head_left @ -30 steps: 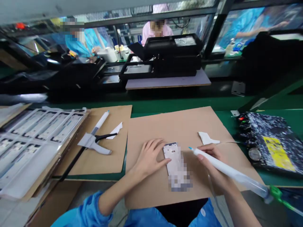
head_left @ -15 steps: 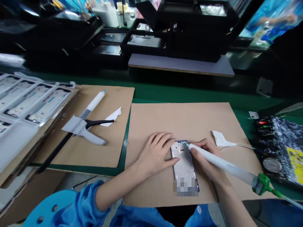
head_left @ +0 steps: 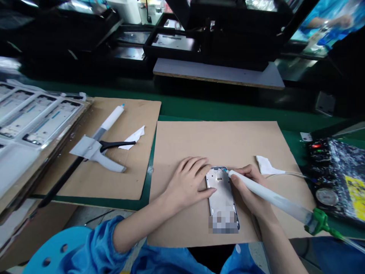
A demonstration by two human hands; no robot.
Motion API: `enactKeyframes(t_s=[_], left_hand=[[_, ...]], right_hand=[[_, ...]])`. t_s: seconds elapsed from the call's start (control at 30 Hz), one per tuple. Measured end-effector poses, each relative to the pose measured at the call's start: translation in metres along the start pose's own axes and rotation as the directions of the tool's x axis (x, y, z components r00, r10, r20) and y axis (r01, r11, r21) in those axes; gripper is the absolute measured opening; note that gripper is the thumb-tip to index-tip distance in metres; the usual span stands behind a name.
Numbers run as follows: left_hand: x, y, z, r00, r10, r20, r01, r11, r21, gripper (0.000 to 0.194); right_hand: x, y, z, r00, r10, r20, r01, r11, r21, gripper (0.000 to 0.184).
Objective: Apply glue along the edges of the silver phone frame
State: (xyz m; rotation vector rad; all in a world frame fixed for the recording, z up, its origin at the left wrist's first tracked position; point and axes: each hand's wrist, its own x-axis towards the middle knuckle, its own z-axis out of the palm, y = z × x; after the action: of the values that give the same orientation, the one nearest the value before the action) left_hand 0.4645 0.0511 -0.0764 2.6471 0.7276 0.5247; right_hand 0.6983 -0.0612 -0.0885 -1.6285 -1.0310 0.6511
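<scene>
A silver phone frame (head_left: 222, 194) lies flat on the brown cardboard sheet (head_left: 182, 140), its lower end blurred out. My left hand (head_left: 191, 180) rests at its left edge, fingers stretched out, with the thumb on the frame's surface and a fingertip at the upper left corner. In my right hand (head_left: 252, 188) is a white dispensing syringe (head_left: 273, 196), held like a pen. Its blue tip is at the frame's upper right corner; I cannot tell if it touches. A green cap (head_left: 318, 220) and a clear tube sit at the syringe's back end.
A grey caulking gun (head_left: 91, 148) with a white cartridge lies on the left cardboard beside a torn white paper (head_left: 132, 137). White trays of phone frames (head_left: 53, 121) stand far left. At right are a white wipe (head_left: 266, 166) and a dispenser controller (head_left: 342, 175). Black machinery (head_left: 234, 38) lines the back.
The syringe tip has moved slightly right along the frame's top end, to its upper right corner. My left hand stays in place on the frame. The view has shifted slightly.
</scene>
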Motion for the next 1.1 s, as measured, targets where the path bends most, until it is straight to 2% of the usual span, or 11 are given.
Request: enactKeyframes(t_s=[0.67, 1.1], left_hand=[[0.0008, 0.0004, 0.0001, 1.000, 0.003, -0.003, -0.003, 1.000, 0.013, 0.058], [0.0002, 0.0001, 0.0007, 0.999, 0.029, -0.041, -0.028, 0.999, 0.045, 0.059]], right_hand=[[-0.0007, 0.0007, -0.0029, 1.000, 0.004, -0.008, -0.004, 1.000, -0.012, 0.030], [0.0012, 0.0001, -0.0020, 1.000, -0.003, -0.026, 0.003, 1.000, -0.002, 0.029]])
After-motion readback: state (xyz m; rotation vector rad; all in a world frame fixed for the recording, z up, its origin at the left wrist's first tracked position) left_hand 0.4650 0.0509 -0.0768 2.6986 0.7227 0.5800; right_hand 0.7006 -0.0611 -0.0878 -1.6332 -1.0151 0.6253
